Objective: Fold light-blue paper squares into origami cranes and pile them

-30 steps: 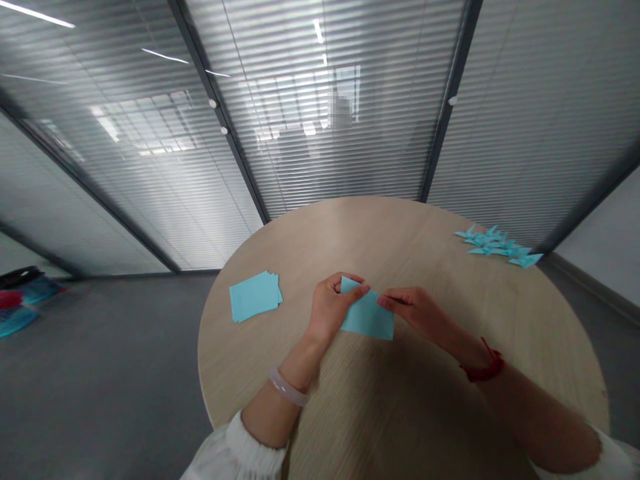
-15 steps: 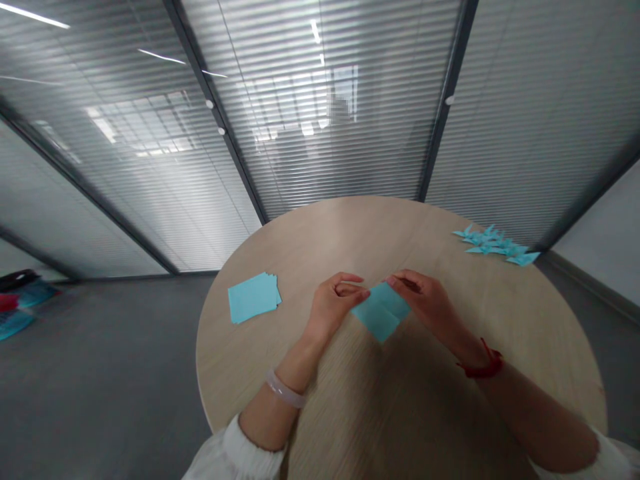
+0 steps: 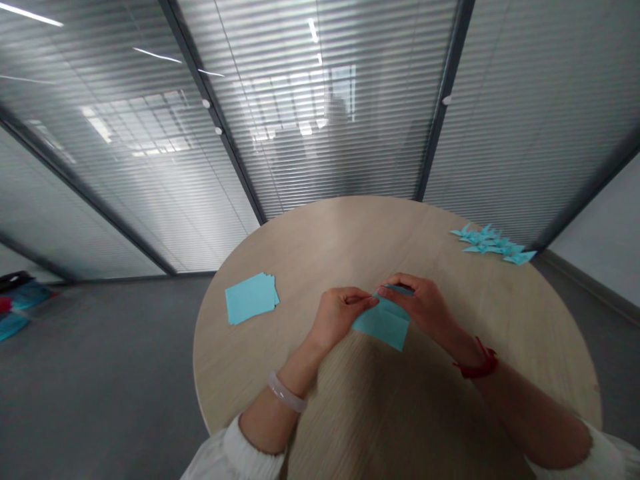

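Both of my hands hold one light-blue paper sheet just above the round wooden table. My left hand pinches the sheet's upper left corner between thumb and fingers. My right hand is closed on the upper right part, where an edge is folded over. The sheet's lower half hangs free below my fingers. A pale bangle is on my left wrist and a red cord on my right wrist.
A small stack of light-blue square sheets lies on the table to the left. Several folded blue paper figures sit near the table's far right edge. Glass walls with blinds stand behind the table. Grey floor surrounds it.
The blue sheet has been turned between my hands, from lying wide under my left hand to a diamond pose, then to hanging from both pinches. My right hand moved up to its top edge.
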`<state>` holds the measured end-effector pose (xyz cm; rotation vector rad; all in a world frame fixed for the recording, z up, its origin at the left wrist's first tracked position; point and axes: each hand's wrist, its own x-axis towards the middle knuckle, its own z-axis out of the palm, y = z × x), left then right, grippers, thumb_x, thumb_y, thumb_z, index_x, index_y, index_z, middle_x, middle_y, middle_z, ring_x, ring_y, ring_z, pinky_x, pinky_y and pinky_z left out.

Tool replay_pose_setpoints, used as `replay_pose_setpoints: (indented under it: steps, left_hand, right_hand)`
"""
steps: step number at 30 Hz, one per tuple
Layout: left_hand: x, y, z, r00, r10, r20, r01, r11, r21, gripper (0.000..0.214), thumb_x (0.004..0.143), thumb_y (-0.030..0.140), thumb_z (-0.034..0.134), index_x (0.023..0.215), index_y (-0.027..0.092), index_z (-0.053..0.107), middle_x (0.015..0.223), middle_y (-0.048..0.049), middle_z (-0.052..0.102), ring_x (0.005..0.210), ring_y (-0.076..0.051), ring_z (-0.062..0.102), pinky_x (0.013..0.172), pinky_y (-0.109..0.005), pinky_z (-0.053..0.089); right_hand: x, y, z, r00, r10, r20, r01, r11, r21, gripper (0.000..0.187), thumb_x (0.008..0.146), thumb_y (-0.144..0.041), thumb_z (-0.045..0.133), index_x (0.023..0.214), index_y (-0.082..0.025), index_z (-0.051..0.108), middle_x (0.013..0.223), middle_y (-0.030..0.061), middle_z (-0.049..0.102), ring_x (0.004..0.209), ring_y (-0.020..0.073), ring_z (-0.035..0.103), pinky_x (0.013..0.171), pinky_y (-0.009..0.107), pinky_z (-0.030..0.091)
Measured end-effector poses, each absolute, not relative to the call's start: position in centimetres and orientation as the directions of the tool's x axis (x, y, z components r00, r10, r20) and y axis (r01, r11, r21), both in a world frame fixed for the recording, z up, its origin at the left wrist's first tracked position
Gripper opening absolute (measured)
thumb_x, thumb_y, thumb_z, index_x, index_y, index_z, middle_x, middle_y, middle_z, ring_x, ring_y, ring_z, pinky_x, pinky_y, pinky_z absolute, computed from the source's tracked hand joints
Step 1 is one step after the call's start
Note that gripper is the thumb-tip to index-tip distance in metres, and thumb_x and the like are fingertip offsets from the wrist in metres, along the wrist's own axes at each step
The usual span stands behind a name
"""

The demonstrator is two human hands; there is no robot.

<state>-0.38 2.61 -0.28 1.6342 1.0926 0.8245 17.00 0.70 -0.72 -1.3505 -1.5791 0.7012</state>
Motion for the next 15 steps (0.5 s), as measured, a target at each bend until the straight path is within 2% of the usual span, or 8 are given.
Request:
replay_pose_setpoints:
  steps: [7,15]
  left_hand:
    - [-0.5,2.8,0.3,0.37,0.929,-0.01,0.232,-0.082,0.969,0.027,0.068,0.04,0.07,0.071,0.013,0.073,0.06,-0.0008,0.063,0.053,-0.01,0.05,0.05,-0.021,0.034]
    - [-1.3,3.2,0.4,0.379,0.922,-0.075,0.16,0.015,0.987,0.024,0.067,0.038,0.072,0.069,0.014,0.071,0.066,-0.0031,0.068,0.059,-0.013,0.061,0.061,-0.024,0.05]
  right_hand:
    - [17.0,0.7,-0.6,0.071,0.949,0.306,0.433,0.247,-0.867,0.024,0.075,-0.042,0.061,0.074,-0.02,0.071,0.074,0.0022,0.071,0.07,0.0185,0.063,0.064,0.027,0.046]
    - [18.3,1.1,-0.3,0.204,0.92,0.334,0.448,0.216,-0.868,0.026,0.076,-0.042,0.061,0.076,-0.018,0.071,0.075,0.0023,0.071,0.071,0.0193,0.063,0.065,0.027,0.046]
